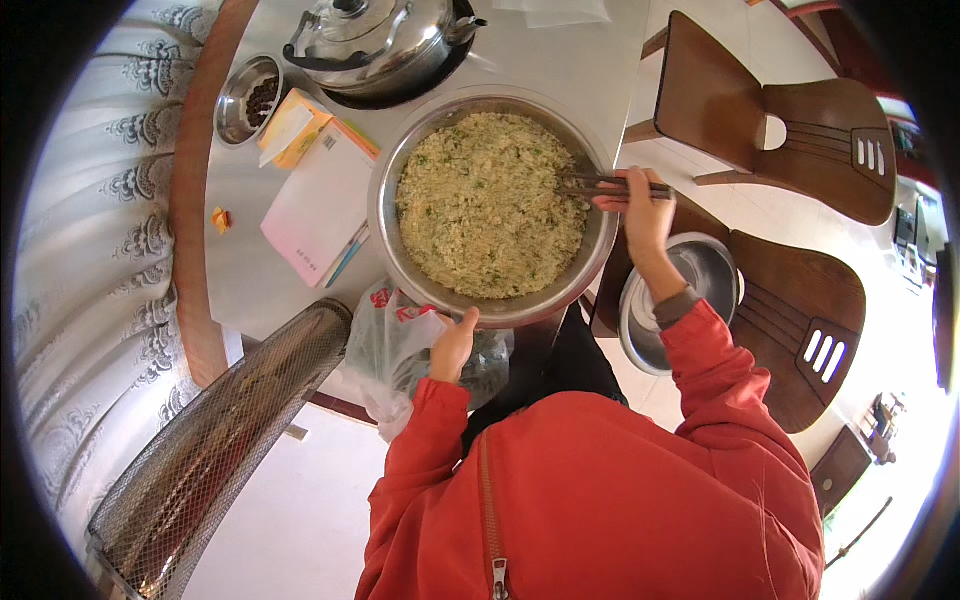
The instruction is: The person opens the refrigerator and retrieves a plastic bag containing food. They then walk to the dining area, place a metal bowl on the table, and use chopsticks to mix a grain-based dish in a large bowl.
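Note:
A wide stainless steel basin [381, 225] sits at the table's near edge. It holds a pale yellow, crumbly food mixture [491, 206] flecked with green bits. My left hand [453, 346] grips the near rim, thumb up on the side and the fingers hidden beneath. At the right rim, my right hand [641, 214] holds a pair of dark chopsticks [611, 187], whose tips are in the right part of the mixture. A plastic bag [390, 337] with red print hangs beside my left hand, below the table's edge.
A metal kettle [375, 45] stands behind the basin. To the left are a small metal bowl [238, 135], a tissue pack [296, 127], a notebook [322, 199] and pens [349, 255]. A mesh-covered cylinder [225, 450] leans near the table. Another basin [675, 360] rests on a wooden chair [802, 315].

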The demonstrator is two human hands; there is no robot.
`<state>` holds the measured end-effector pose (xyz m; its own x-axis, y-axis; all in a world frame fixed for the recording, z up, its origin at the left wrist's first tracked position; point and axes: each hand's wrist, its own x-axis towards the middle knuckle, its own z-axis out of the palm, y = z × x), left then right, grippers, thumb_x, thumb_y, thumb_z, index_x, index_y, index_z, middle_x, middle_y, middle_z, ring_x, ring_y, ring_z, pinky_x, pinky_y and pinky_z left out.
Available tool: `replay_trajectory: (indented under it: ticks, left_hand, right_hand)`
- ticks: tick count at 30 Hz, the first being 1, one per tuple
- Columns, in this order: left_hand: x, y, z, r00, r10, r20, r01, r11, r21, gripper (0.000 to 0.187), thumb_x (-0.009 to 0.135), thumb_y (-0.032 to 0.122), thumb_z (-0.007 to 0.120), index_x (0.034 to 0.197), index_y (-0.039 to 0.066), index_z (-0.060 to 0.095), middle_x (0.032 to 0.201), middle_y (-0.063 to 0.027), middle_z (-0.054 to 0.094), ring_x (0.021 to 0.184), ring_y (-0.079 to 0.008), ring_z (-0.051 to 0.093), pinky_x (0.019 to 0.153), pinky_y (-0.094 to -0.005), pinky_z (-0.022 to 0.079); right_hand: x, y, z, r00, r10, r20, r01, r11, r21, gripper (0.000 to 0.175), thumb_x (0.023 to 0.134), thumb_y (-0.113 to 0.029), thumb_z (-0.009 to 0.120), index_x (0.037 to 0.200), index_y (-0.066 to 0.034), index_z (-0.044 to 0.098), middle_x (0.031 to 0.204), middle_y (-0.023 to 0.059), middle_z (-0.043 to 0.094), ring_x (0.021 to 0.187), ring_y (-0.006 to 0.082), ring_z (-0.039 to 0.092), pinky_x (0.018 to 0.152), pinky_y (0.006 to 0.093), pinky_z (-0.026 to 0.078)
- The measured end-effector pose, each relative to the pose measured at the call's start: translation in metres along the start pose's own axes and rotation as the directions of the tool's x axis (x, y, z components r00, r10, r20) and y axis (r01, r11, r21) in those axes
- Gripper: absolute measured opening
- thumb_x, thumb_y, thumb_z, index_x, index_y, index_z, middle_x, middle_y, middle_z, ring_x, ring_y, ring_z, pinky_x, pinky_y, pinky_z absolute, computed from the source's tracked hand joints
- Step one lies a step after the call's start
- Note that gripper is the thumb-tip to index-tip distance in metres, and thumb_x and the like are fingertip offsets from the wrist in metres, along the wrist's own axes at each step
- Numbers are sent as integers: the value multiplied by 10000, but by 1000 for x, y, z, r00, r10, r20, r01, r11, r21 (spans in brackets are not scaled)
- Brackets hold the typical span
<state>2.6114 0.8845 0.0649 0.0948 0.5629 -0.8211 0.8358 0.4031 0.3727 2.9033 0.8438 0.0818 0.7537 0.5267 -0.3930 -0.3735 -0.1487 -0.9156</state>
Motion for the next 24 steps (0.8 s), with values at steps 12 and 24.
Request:
replay_trajectory:
  ticks: [12, 24]
  left_hand:
    - [2, -6, -1, 1000, 5, -12, -4, 997, 80, 1070, 686, 666, 492, 1291, -119, 88, 1255, -297, 341, 1193, -340, 342, 949, -321, 279]
    - [1, -8, 4, 997, 12, -70, -10, 1000, 22, 1057, 692, 631, 527, 1292, -114, 76, 1260, -292, 338, 1193, -335, 343, 945, -328, 281]
  right_hand:
    - [-99, -2, 42, 589, -483, 648, 766, 589, -257, 173, 680, 41, 581, 826, -9, 505, 683, 102, 525, 573, 233, 555, 515, 304, 460]
    - [-87, -51, -16, 947, -263, 187, 322, 765, -558, 187, 874, -120, 466, 838, 45, 545, 754, 102, 619, 626, 114, 600, 593, 221, 482]
